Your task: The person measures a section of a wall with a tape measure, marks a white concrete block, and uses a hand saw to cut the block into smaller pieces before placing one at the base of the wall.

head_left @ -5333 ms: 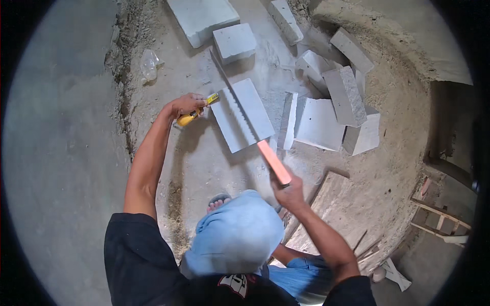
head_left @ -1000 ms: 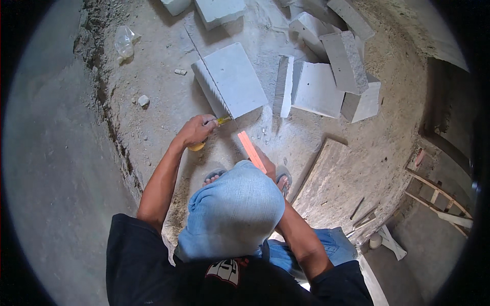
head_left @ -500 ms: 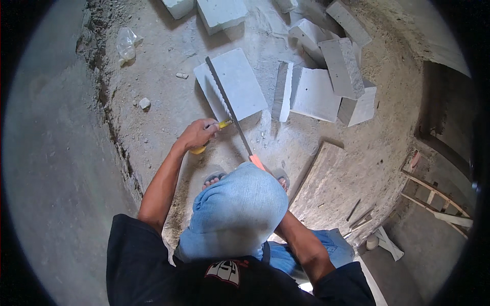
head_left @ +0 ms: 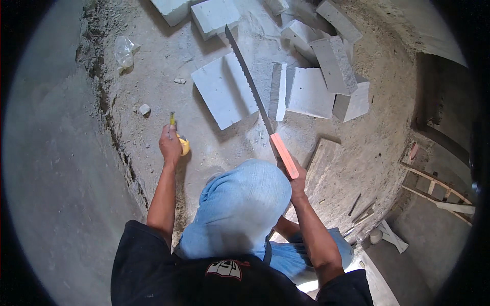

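Observation:
My left hand [head_left: 170,145] is closed around a yellow tape measure [head_left: 184,147], with a short piece of tape sticking out past the fingers. On the other side of my bent knee, my right hand [head_left: 298,182] grips a handsaw by its orange handle [head_left: 284,155]. The long toothed saw blade [head_left: 249,79] points up and away to the left, over the right edge of a flat pale block [head_left: 219,94]. A shadow falls across the block, and whether the blade touches it I cannot tell.
Several pale blocks [head_left: 312,92] lean and lie together at the right, and more [head_left: 217,18] lie at the far side. A wooden board [head_left: 319,163] lies right of my knee. A clear plastic bag [head_left: 125,52] lies at the left, near a wall [head_left: 48,148]. A wooden frame [head_left: 434,191] sits far right.
My left hand has drawn away from the block to the left with the tape measure. My right hand has come into view from behind my knee, and the saw has shifted right and farther forward.

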The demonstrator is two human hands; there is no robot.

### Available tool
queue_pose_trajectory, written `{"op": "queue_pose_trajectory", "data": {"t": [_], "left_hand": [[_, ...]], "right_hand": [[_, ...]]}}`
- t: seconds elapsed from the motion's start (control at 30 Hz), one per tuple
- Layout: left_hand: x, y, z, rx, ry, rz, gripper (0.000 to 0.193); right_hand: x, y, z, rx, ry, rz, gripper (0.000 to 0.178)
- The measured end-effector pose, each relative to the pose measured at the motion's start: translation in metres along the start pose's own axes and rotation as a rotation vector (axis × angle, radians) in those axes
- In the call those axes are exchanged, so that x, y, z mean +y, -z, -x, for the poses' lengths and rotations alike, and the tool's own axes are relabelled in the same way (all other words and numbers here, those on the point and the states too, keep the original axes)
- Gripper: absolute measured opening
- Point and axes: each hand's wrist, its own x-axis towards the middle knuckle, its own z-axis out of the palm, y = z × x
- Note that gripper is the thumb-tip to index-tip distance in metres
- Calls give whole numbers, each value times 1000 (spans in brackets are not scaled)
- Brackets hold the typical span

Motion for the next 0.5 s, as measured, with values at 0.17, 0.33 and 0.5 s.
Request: {"op": "queue_pose_trajectory", "data": {"t": [0.17, 0.33, 0.5], "left_hand": [[-28, 3, -1, 173, 115, -79, 28], [-78, 11, -11, 237, 195, -92, 35], [-3, -22, 13, 333, 73, -274, 64]], "right_hand": [[-20, -1, -8, -7, -35, -98, 50], [-30, -18, -15, -88, -9, -110, 48], [-16, -37, -14, -76, 17, -102, 44]]}}
